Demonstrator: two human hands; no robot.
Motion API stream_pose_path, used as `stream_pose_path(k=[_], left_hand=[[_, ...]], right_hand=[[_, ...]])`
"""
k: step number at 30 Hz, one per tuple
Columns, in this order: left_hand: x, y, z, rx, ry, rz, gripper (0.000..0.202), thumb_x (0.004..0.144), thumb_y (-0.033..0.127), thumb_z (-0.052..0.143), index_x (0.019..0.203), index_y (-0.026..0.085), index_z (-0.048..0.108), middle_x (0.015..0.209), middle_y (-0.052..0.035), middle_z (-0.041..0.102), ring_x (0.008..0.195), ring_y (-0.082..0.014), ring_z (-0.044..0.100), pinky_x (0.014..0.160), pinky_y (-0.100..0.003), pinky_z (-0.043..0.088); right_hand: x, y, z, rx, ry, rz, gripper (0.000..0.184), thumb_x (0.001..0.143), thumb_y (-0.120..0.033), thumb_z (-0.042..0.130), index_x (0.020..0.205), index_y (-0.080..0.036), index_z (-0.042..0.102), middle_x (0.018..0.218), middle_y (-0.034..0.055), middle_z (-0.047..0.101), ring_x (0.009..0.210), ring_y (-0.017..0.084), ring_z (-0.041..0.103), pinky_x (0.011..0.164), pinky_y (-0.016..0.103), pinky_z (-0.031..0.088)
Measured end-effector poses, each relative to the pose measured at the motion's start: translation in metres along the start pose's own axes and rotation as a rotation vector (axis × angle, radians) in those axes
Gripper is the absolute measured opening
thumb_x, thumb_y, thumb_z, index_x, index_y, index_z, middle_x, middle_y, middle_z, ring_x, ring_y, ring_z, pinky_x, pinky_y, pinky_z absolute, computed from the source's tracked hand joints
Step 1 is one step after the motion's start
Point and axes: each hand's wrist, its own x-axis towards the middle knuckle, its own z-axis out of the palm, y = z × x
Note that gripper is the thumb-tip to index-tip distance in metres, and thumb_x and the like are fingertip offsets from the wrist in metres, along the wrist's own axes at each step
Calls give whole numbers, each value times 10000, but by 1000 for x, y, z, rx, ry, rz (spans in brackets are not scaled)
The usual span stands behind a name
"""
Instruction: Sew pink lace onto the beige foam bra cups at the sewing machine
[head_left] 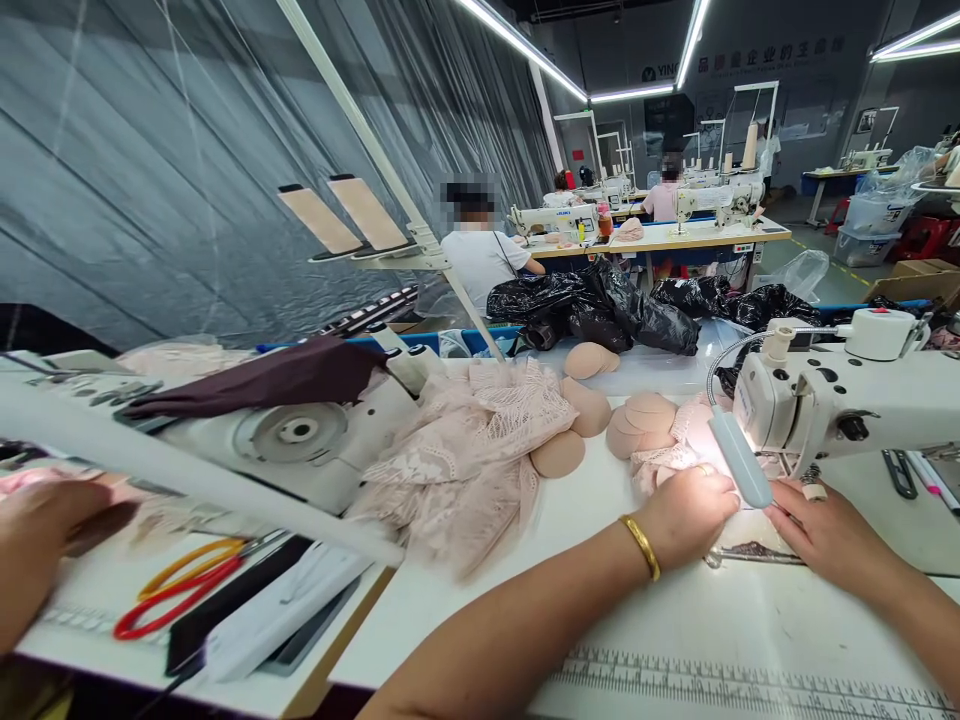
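Pale pink lace fabric (660, 465) lies under the head of a white sewing machine (892, 395). My left hand (690, 515), with a gold bangle at the wrist, is closed on this fabric, left of the needle area. Just right of it, my right hand (832, 535) has thumb and fingers drawn together close to the presser foot. Its fingertips are partly behind a grey gooseneck lamp (739, 455), so what they pinch is hidden. Beige round pads (649, 420) lie beyond my left hand, beside a heap of pale lace pieces (465, 440).
At the left, another person's hand (45, 540) is at a neighbouring table with red and orange-handled scissors (180, 590). A thread stand (405, 255) rises between the tables. Black plastic bags (600, 300) lie behind. A ruler strip (720, 680) runs along the front edge.
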Motion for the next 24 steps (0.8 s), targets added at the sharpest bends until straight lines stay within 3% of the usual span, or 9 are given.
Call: stream_pose_path(k=[8,14,16,18,21,24], left_hand=[[10,-2,2,28,-17,-78,120,988,162,558,1017,169,675,1053,-75,701,1051,-246,633,957,-387,519],[12,18,-6,101,-101,-199,149,965,80,556,882,152,657,888,-85,706,854,-238,672,764,-354,557],[-5,32,-21,115,-127,-222,156,913,48,582,815,146,652,818,-90,700,792,-250,678,672,-343,550],[-33,48,-42,60,-158,-229,122,881,60,611,818,151,662,810,-81,709,774,-251,687,658,-338,556],[-91,70,-79,-387,-243,-203,165,878,109,660,1014,182,717,897,-24,749,823,-189,717,758,-267,570],[-150,83,-108,-907,-349,-314,307,853,172,742,1156,217,724,901,29,745,803,-126,710,740,-177,544]], right_hand=[[-2,0,4,3,14,20,361,1083,-370,367,1256,-326,681,1122,52,735,965,254,716,777,383,590],[-4,-6,4,-78,70,-90,340,1079,-307,367,1123,-282,703,882,37,709,657,212,633,595,344,520],[-5,-17,5,-77,83,-188,309,1065,-258,403,1159,-278,697,938,52,731,743,215,662,647,341,542],[-6,-34,9,-85,135,-286,338,1054,-222,442,1317,-285,645,1188,96,744,1024,258,699,807,389,581],[-15,-69,20,-61,189,-423,366,1062,-221,463,1387,-319,602,1488,110,627,1368,326,572,1014,522,543],[-41,-108,32,170,17,-551,240,1070,-263,465,1154,-302,686,1245,64,756,1178,281,693,970,450,590]])
